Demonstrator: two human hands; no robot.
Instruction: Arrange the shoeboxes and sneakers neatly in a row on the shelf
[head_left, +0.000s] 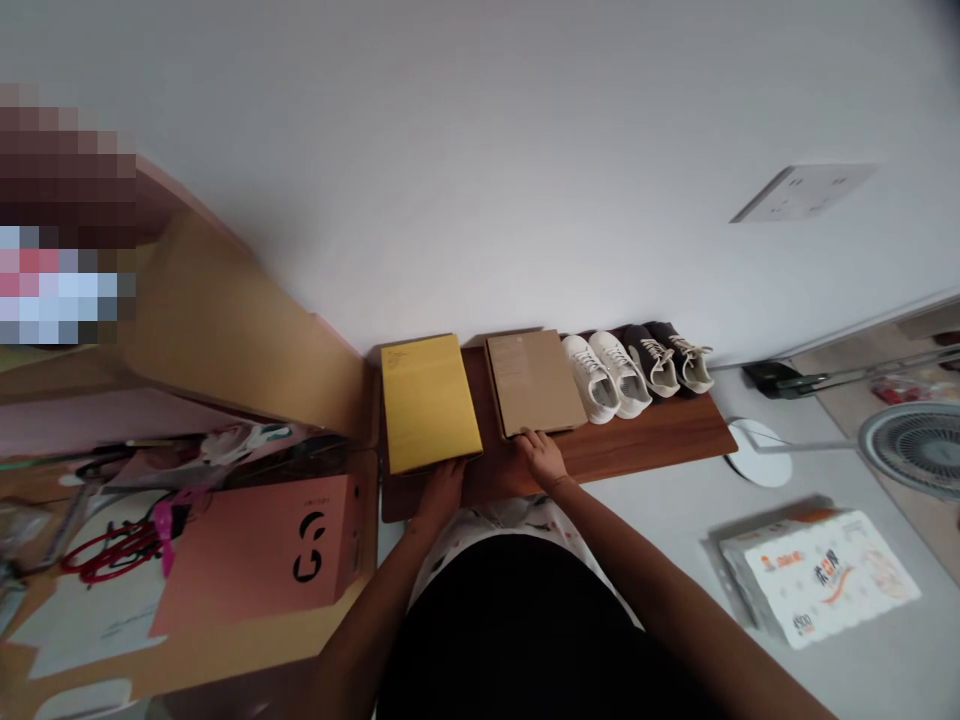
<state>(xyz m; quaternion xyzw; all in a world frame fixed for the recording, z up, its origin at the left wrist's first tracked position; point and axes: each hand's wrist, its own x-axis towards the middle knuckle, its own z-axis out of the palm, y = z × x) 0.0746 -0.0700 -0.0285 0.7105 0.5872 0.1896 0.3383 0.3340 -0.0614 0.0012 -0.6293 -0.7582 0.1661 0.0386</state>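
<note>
A yellow box [431, 400] lies flat at the left end of a dark wooden shelf board [637, 440] against the wall. My left hand [444, 488] is at its near edge, fingers closed against the box and partly hidden by it. To the right, a brown cardboard box [534, 380] lies on the same board. My right hand [541, 456] has its fingers curled on that box's near edge. Beside it stand a pair of white shoes [606, 372] and a pair of black shoes [666, 358] with light laces.
On the left, a surface holds a pink box [262, 545], red-handled scissors [112, 555] and papers. An open cardboard flap [247, 330] rises beside the board. To the right are a tissue pack [821, 575], a white round base [759, 455], a fan [919, 450] and a wall socket [806, 192].
</note>
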